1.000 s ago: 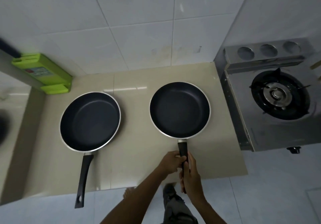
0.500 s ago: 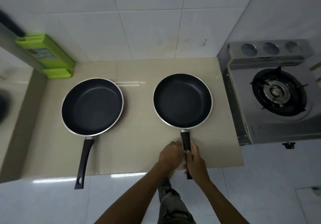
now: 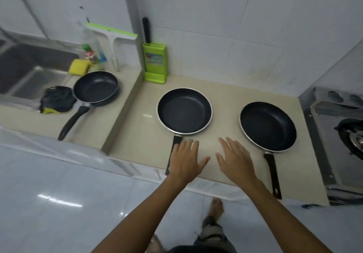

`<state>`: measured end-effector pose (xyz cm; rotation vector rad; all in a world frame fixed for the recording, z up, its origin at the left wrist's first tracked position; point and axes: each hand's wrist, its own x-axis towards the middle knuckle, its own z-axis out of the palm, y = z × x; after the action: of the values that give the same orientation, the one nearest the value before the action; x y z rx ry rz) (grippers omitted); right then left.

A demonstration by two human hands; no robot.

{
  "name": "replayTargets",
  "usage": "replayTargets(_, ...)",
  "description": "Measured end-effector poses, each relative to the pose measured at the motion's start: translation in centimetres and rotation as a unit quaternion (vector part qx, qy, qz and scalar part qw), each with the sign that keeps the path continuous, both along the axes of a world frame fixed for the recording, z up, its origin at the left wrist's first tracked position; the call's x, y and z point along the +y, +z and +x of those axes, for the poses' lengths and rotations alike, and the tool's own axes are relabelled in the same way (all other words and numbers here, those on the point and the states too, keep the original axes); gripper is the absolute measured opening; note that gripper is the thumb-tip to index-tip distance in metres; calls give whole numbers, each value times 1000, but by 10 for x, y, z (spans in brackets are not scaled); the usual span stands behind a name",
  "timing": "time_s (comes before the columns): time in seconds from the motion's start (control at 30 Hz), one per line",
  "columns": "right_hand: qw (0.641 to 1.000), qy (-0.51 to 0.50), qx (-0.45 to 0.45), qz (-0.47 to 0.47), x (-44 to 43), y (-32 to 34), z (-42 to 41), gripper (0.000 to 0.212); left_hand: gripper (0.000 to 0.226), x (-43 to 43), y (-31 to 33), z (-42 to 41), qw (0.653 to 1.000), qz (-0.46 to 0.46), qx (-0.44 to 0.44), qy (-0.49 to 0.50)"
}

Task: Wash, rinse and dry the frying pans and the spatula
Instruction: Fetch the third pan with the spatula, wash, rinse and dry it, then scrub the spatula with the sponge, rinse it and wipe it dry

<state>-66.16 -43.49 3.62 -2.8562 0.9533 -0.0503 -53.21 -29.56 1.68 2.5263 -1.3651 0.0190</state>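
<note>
Your left grip (image 3: 185,158) and right grip (image 3: 234,160) are spread apart, empty, above the beige worktop (image 3: 141,135). A black round frying pan (image 3: 184,110) sits just ahead of the left grip; a second black frying pan (image 3: 268,126) lies right of the right grip.

Pan handle (image 3: 177,139) partly behind left hand (image 3: 184,162); stove (image 3: 334,154) off right edge.

The left forearm (image 3: 141,210) and right forearm (image 3: 279,211) are bare along all their visible length, as are the left hand (image 3: 184,160) and right hand (image 3: 234,161). Between the arms, a trouser leg (image 3: 213,231) of faded, mottled grey cloth ends above a bare foot (image 3: 217,206). A dark garment (image 3: 184,249) edges the near border.
</note>
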Motion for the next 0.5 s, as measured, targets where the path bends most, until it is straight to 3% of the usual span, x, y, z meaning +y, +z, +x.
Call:
replayTargets(0.23,978,202,-45,-16,166,63,178,55,59,205,54,125,979,5,-60,196)
replayTargets(0.5,936,350,-39,8,317,74,335,55,59,374,73,232,932,14,-75,355)
